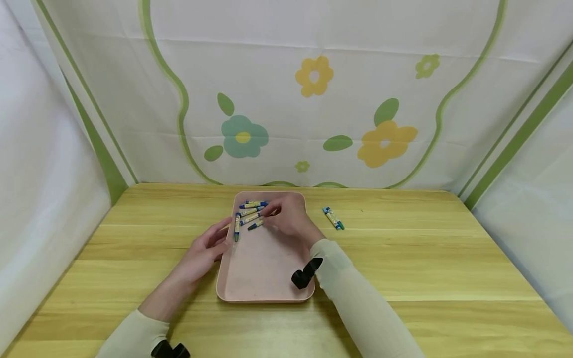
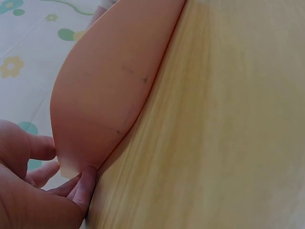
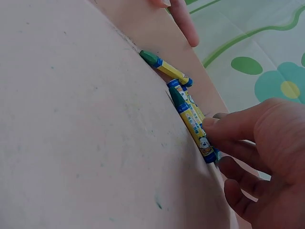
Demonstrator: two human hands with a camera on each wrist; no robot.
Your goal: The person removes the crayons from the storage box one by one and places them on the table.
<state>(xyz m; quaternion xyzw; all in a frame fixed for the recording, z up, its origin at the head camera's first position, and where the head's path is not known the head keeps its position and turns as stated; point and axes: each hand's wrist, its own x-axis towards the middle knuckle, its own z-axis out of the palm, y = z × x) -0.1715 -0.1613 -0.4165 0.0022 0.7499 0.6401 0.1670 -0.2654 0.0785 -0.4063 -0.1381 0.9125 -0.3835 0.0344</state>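
A pink tray [image 1: 268, 278] lies on the wooden table. Its left wall is gripped by my left hand [image 1: 208, 248], and in the left wrist view the fingers [image 2: 86, 191] sit on both sides of the rim. Inside the tray's far left part lie several crayons [image 1: 250, 211] with yellow-and-blue wrappers. My right hand [image 1: 288, 216] reaches over them, thumb and curled fingers pinching a green crayon [image 3: 193, 126] at its side. Another green crayon [image 3: 167, 69] rests against the tray wall, and others are partly hidden behind the pinched one.
To the right of the tray, crayons [image 1: 333, 219] lie side by side on the table [image 1: 403, 268]. A white cloth wall [image 1: 277, 99] with printed flowers stands behind, with cloth on both sides. Green marks [image 3: 158, 205] dot the tray floor.
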